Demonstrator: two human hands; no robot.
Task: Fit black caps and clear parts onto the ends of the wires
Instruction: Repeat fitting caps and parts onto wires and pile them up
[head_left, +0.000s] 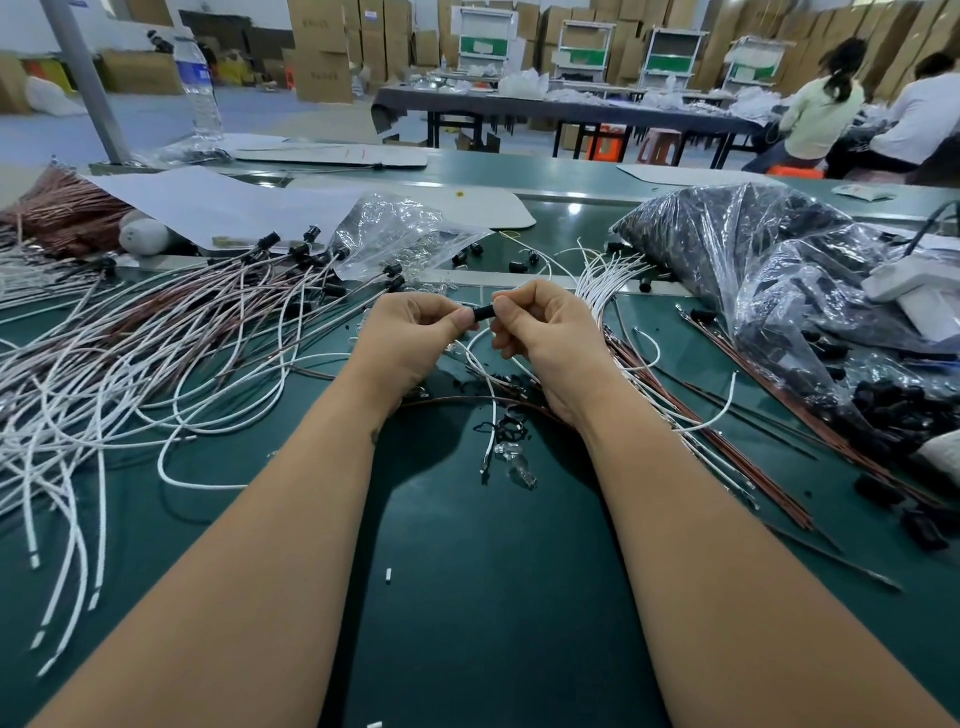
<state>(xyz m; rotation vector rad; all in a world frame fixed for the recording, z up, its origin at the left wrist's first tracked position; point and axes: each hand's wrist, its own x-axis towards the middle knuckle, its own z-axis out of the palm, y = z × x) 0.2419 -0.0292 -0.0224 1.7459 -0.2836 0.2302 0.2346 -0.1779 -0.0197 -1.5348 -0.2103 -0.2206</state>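
Factory assembly hall with warehouse storage. A green-topped workbench carries heaps of wires and bagged black caps. Behind it, stacked cardboard cartons line the walls and seated workers face another long table.

Black cap between both hands' pinching fingertips.

Both hands meet over the middle of the table, the left hand and right hand pinching a cap between them. Wires sprawl to the left. A bag lies behind the hands; a bigger bag sits right. A bottle stands far left.
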